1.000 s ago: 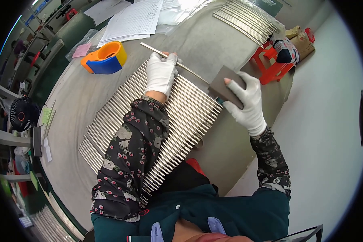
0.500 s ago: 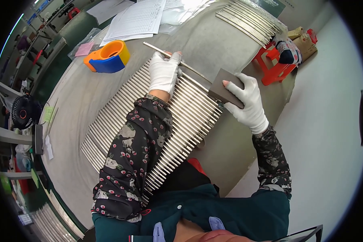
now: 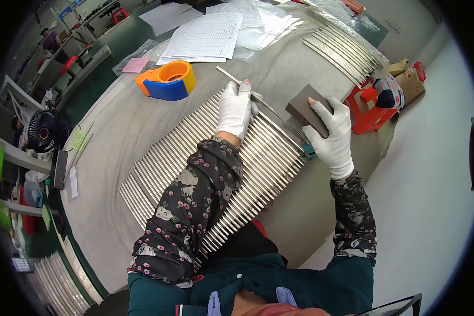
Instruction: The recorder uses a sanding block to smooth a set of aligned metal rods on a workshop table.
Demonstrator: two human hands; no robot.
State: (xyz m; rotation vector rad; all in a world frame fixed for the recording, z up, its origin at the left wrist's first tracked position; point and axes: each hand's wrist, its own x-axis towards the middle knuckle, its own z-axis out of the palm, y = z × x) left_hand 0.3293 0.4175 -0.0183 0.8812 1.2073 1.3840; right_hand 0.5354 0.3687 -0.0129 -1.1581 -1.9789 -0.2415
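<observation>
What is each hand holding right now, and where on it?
The right hand grips a grey block by its near end. The left hand presses a thin metal rod near its far end against the row of rods.

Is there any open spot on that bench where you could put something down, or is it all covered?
Bare grey bench shows left of the row of metal rods, below the orange-and-blue tape dispenser. Another bare strip lies between the gloved right hand and the far rod bundle. The far edge is crowded with papers and plastic bags.
</observation>
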